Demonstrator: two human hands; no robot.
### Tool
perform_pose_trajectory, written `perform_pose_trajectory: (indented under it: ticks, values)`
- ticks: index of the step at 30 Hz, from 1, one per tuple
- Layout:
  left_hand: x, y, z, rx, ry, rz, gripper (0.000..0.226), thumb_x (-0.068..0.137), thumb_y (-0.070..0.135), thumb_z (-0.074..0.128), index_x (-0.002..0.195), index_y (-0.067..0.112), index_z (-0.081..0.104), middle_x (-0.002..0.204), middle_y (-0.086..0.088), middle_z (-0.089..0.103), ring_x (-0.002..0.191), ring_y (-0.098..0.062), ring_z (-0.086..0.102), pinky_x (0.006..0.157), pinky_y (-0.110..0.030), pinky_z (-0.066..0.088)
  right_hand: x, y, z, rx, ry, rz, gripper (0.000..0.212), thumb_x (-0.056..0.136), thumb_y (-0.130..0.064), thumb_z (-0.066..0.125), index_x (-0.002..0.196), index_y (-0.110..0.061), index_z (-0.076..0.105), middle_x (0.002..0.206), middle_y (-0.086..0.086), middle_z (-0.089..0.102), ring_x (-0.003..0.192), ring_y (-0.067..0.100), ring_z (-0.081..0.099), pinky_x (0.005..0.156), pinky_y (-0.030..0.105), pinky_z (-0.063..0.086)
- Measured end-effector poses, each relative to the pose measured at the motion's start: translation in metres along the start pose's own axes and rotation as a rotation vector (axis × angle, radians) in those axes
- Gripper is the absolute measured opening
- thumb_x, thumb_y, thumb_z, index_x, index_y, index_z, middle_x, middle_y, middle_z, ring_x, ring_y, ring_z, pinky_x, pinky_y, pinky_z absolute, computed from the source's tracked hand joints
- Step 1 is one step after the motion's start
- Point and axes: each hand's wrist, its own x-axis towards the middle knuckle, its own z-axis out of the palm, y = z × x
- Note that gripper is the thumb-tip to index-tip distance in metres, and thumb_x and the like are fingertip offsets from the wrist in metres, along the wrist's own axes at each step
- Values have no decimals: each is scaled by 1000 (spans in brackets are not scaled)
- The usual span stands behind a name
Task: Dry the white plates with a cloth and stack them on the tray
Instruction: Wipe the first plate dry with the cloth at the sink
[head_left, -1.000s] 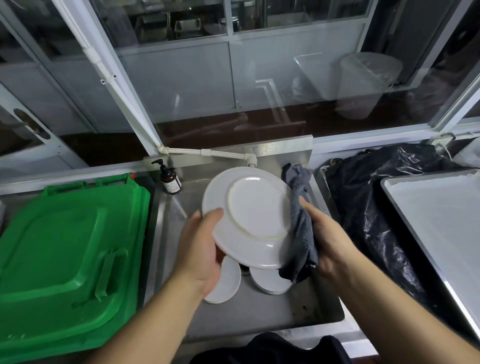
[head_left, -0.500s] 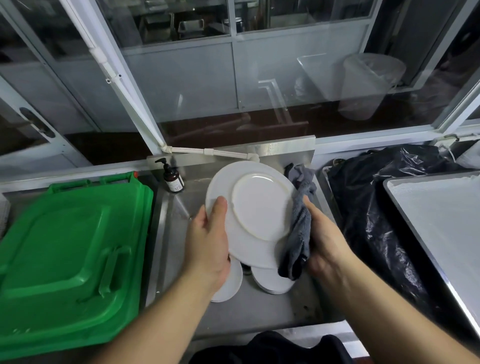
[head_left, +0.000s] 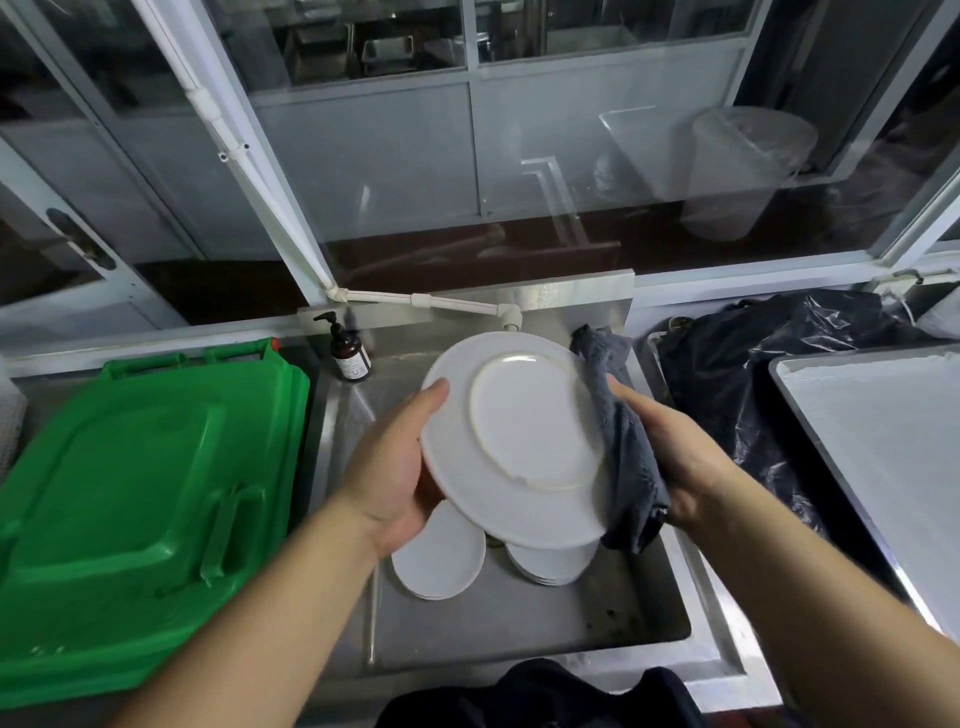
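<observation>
Since the earlier frames, the left hand has slid round the plate's left edge, its thumb now lying near the upper left rim rather than over the plate's back, and the plate has tilted a little more toward the right. Nearest the camera, both forearms are reaching out over the steel sink. That left hand is gripping the white plate with its thumb on top and its fingers hidden beneath, holding it above the sink with the underside and foot ring facing up. At the plate's right edge, the right hand is clutching a grey cloth, fingers curled round the fabric and pressing it against the rim. Below the held plate, two stacks of white plates are lying on the sink floor, side by side. Off to the left a green plastic lid is resting on the counter; to the right a white-lined metal tray is sitting beside a black bag. Farther back, a brown pump bottle is standing at the sink's rear left corner, under a white pipe.
</observation>
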Motion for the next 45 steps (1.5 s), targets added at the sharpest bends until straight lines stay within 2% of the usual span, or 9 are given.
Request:
perform_pose_trajectory:
  ticks: [5,8,14,18,23,32,35,38,45]
  values:
    - [3,-2,2,34,71,73,26,104,38,63,123,24,74,116,-8,80,108,-31,77,93,-50,62,1,4,12,57,77,-39,46,99,-35,72,133,-3,73,128,19,75,111,33,75,101,50,60]
    - [1,-17,11,-33,138,135,20,107,39,60,115,30,76,117,0,80,110,-23,76,94,-46,61,-3,15,24,158,129,-47,46,105,-39,64,135,-5,71,124,16,78,106,30,78,83,45,67]
    - [-10,-51,45,-223,223,159,19,109,37,53,123,41,66,120,6,79,109,-19,77,84,-42,64,3,49,34,274,236,-89,53,102,-50,65,135,-8,69,126,16,77,118,37,73,111,55,52]
    - [-15,-54,34,-259,114,127,35,98,23,62,132,29,64,123,-5,78,108,-25,77,80,-44,64,5,46,19,245,138,-74,52,105,-49,59,139,-10,69,130,15,76,119,33,73,106,52,54]
    - [-7,-19,4,-136,79,45,64,77,44,67,133,14,70,126,-16,76,115,-32,73,98,-44,54,3,27,-4,3,59,-90,49,93,-44,77,121,-5,80,129,21,75,114,34,75,103,52,59]
    - [3,-9,-6,-25,92,61,27,106,37,58,120,26,78,120,-10,79,108,-32,77,79,-43,64,4,17,4,-8,67,-72,43,96,-41,75,120,-6,81,124,20,77,104,32,79,82,42,65]
    - [0,-23,8,-69,167,127,24,107,40,57,125,32,72,124,0,78,113,-24,75,93,-44,59,3,24,10,107,137,-44,47,100,-43,70,129,-7,76,126,17,77,111,33,77,89,45,63]
    - [-8,-35,32,-144,229,141,15,108,44,56,115,46,69,120,13,78,106,-10,76,86,-36,62,1,37,20,184,211,-39,46,101,-46,69,128,-9,74,122,14,79,109,33,78,91,48,61]
    - [-11,-44,28,-203,89,131,22,104,23,56,112,36,73,117,0,79,101,-20,76,79,-38,59,-3,34,13,147,232,-23,48,103,-46,64,130,-7,73,123,17,78,110,33,76,107,54,54]
